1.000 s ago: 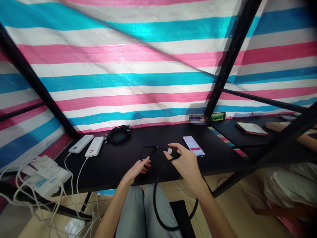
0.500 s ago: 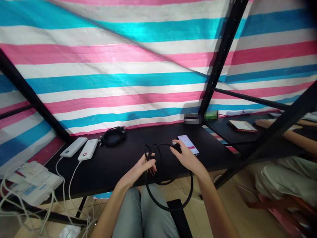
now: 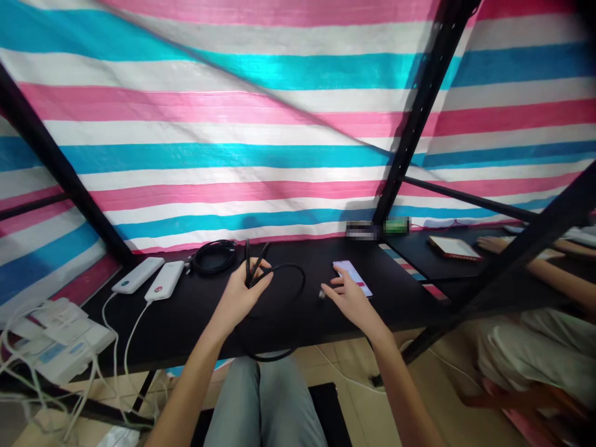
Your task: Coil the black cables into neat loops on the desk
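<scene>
My left hand point(image 3: 246, 287) is closed around the loops of a thick black cable point(image 3: 302, 279), with strands sticking up between the fingers. Part of the cable arcs rightward over the desk, and a lower loop hangs past its front edge. On the right, my right hand point(image 3: 347, 297) has its fingers apart. A small silvery cable plug point(image 3: 322, 294) shows beside its fingertips; I cannot tell whether they touch. Just behind that hand lies a phone point(image 3: 354, 273) with a lit screen, partly covered by the fingers.
Another coiled black cable point(image 3: 212, 256) rests at the back of the black desk point(image 3: 186, 326). Two white power banks point(image 3: 165, 280) with white leads lie to the left, near tangled white cables and boxes point(image 3: 69, 341). Black posts point(image 3: 414, 112) frame the desk. A co-worker's arm point(image 3: 549, 267) is at the right.
My left hand has moved left and up with the cable, and the big hanging loop has drawn away from my right arm. My right hand's fingers have spread off the cable end.
</scene>
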`<action>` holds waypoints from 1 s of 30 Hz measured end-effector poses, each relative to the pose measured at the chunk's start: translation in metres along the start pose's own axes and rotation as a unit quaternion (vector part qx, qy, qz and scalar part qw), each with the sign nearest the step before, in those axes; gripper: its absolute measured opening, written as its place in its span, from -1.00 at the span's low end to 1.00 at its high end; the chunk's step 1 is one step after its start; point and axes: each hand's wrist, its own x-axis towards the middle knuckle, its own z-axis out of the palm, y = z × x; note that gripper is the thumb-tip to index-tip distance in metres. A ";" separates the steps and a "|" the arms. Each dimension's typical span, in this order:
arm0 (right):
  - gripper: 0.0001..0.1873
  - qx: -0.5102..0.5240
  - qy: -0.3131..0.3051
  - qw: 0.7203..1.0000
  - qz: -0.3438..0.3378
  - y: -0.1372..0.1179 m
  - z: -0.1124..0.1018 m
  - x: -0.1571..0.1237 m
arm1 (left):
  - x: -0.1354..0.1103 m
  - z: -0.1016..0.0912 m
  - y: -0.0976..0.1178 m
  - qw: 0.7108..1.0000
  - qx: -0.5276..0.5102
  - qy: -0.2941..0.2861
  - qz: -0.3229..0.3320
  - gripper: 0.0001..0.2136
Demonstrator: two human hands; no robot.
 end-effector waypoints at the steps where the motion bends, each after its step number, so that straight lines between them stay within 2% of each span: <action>1: -0.23 -0.051 0.035 0.998 -0.021 -0.003 -0.002 -0.004 | 0.004 -0.005 0.004 0.996 0.082 0.021 0.038 -0.85; 3: -0.07 -0.099 0.046 0.989 -0.098 -0.021 -0.006 -0.017 | 0.010 -0.016 0.014 0.967 0.232 0.072 0.082 -0.86; 6: -0.08 -0.117 0.036 0.966 -0.230 -0.066 -0.011 -0.039 | 0.015 -0.024 0.027 0.896 0.411 0.138 0.094 -0.78; 8: -0.10 -0.131 0.076 0.948 -0.279 -0.095 -0.009 -0.047 | 0.013 -0.024 0.033 0.853 0.477 0.153 0.147 -0.77; 10: -0.14 -0.154 0.141 0.922 -0.326 -0.114 -0.002 -0.045 | 0.009 -0.021 0.036 0.815 0.495 0.158 0.257 -0.80; 13: -0.34 -0.176 0.200 0.892 -0.366 -0.120 0.011 -0.030 | 0.000 -0.017 0.035 0.751 0.465 0.173 0.435 -0.80; 14: -0.46 -0.165 0.192 0.892 -0.375 -0.119 0.016 -0.025 | -0.002 -0.016 0.033 0.735 0.449 0.179 0.475 -0.80; 16: -0.76 -0.102 0.127 0.914 -0.371 -0.114 0.026 -0.020 | -0.006 -0.015 0.029 0.723 0.415 0.193 0.518 -0.81; 17: -0.78 -0.051 0.084 0.932 -0.349 -0.111 0.030 -0.019 | -0.007 -0.014 0.027 0.726 0.397 0.198 0.526 -0.82; 19: -0.61 0.051 0.020 0.957 -0.283 -0.108 0.037 -0.023 | -0.008 -0.014 0.023 0.748 0.355 0.203 0.522 -0.82; 21: -0.56 0.110 0.014 0.964 -0.240 -0.107 0.038 -0.029 | -0.008 -0.013 0.019 0.798 0.301 0.196 0.484 -0.82; 25: -0.69 0.145 0.095 0.957 -0.233 -0.110 0.029 -0.037 | -0.009 -0.012 0.010 0.919 0.144 0.214 0.298 -0.87; 27: -0.75 0.187 0.144 0.946 -0.225 -0.112 0.024 -0.040 | -0.007 -0.009 0.000 0.953 0.047 0.213 0.211 -0.88; 30: -0.75 0.234 0.198 0.926 -0.221 -0.113 0.024 -0.044 | -0.001 -0.002 -0.021 0.977 -0.058 0.174 0.109 -0.83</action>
